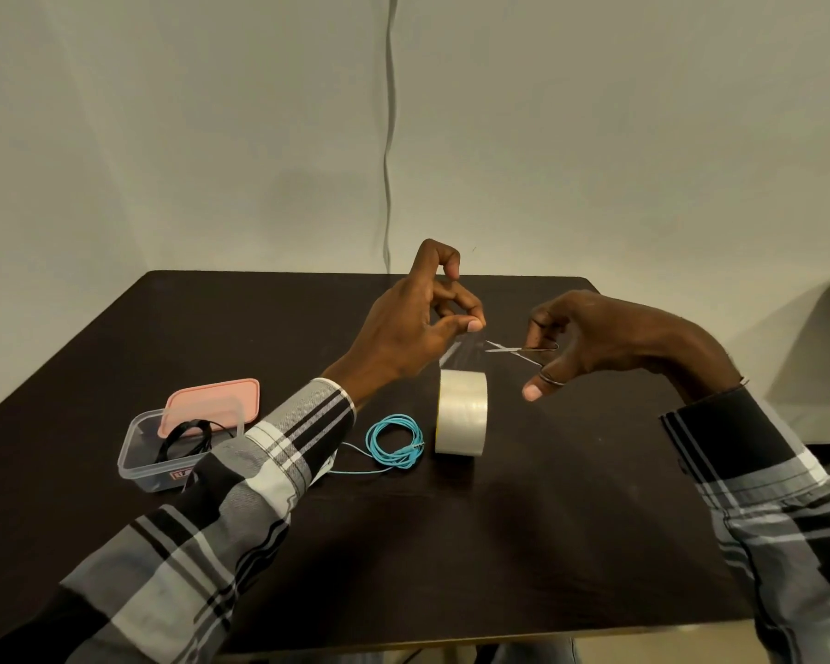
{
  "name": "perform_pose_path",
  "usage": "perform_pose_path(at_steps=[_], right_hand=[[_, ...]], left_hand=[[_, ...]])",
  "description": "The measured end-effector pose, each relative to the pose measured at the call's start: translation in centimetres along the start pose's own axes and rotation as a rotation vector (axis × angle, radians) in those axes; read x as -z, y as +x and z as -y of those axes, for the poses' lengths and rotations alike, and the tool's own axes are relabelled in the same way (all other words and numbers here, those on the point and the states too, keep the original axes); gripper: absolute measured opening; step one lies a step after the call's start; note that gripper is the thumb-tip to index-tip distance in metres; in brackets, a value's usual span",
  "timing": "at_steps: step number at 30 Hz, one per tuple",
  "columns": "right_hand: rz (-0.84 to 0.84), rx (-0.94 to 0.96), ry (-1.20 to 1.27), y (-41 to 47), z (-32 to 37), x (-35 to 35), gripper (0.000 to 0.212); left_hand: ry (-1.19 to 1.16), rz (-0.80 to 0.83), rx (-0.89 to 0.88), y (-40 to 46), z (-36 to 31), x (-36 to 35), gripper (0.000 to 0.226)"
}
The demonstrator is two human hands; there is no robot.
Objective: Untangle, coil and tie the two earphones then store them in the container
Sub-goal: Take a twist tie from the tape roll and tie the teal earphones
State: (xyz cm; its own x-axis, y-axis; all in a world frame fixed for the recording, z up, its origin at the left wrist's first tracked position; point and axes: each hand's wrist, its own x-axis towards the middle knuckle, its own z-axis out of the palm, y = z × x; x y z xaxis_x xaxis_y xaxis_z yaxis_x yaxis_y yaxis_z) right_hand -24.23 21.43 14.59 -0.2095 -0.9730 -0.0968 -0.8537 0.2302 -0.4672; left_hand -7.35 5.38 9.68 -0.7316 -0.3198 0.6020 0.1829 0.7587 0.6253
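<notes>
A roll of clear tape point(461, 414) stands on edge on the dark table point(523, 519). My left hand point(418, 328) pinches the free end of the tape strip point(456, 352), pulled up from the roll. My right hand point(590, 342) holds small scissors point(513, 349), blades open and pointing at the strip. The blue earphone point(394, 440) lies coiled left of the roll, one strand trailing under my left sleeve. The black earphone point(185, 440) sits coiled inside the clear container point(137, 457).
A pink lid point(216, 402) leans on the container's far rim. A grey cable point(388, 136) hangs down the wall behind the table. The table's near edge runs below my forearms, and a pale object shows at the far right.
</notes>
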Motion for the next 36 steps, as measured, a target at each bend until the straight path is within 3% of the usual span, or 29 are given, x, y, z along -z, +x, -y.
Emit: perform_pose_path(at_steps=[15, 22, 28, 36], right_hand=[[-0.005, 0.000, 0.049, 0.7, 1.1, 0.4, 0.030], [0.028, -0.037, -0.037, -0.6, 1.3, 0.6, 0.051], [0.055, -0.025, -0.042, -1.1, 1.9, 0.9, 0.041], [0.039, 0.006, -0.041, -0.1, 2.0, 1.2, 0.053]], left_hand=[[-0.014, 0.004, -0.012, 0.1, -0.2, -0.1, 0.048], [-0.033, -0.001, -0.003, -0.1, 0.1, 0.1, 0.044], [-0.016, 0.007, -0.017, -0.2, 0.0, -0.1, 0.047], [0.022, 0.028, -0.041, -0.1, -0.3, -0.3, 0.046]])
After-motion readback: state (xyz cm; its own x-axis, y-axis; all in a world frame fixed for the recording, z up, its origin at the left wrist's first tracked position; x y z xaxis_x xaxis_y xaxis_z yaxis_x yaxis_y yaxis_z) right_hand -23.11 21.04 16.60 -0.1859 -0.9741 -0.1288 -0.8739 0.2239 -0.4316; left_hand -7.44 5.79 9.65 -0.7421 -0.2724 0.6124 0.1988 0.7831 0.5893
